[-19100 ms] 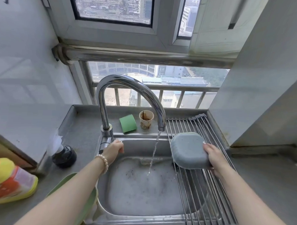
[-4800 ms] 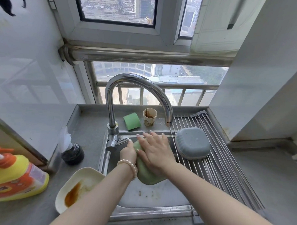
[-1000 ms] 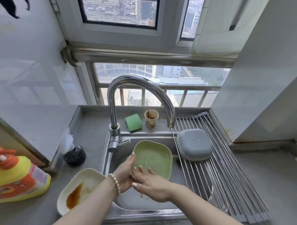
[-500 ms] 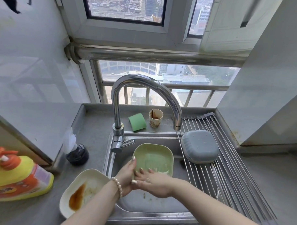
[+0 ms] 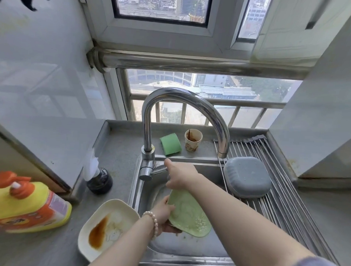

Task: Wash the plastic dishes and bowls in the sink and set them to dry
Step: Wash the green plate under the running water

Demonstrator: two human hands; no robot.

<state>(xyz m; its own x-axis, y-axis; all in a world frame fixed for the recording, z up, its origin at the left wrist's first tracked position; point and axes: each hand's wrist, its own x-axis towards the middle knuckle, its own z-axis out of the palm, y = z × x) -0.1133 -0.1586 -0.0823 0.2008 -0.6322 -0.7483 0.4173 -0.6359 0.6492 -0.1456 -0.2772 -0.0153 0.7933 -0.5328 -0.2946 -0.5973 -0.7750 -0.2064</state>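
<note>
So the left hand [image 5: 164, 212] has the green plastic dish [image 5: 187, 215] by its left edge, fingers curled under the rim and thumb on top, holding it tilted over the sink [image 5: 186, 246]. There are little bits of suds or residue on the dish's near-right part. A pearl bracelet [image 5: 154, 221] sits on that wrist.

The right hand [image 5: 181, 175] is stretched across to the far-left of the basin, at the faucet handle [image 5: 159, 170]. The fingers point down and away from the camera, so I honestly can't tell if they're wrapped around the lever or just touching it. No water visible coming out of the faucet [image 5: 181, 113] spout.

On the roll-up drying rack [image 5: 287, 196] over the right side of the sink there's a grey-blue plastic bowl [image 5: 247, 177] sitting upside down, near the far end of the rack, just below the spout.

Left of the sink, on the steel counter [image 5: 47, 247], a cream plastic dish [image 5: 107, 226] with a brown sauce smear lies right-side up, its right edge just beside the sink rim. Further left is a yellow and orange detergent bottle [image 5: 23, 205] lying on its side, and a small dark round thing [image 5: 99, 181] by the wall panel.

On the far ledge behind the faucet: a green sponge [image 5: 170, 143] and a paper cup [image 5: 193, 140] stained brown inside, side by side but not touching.
</note>
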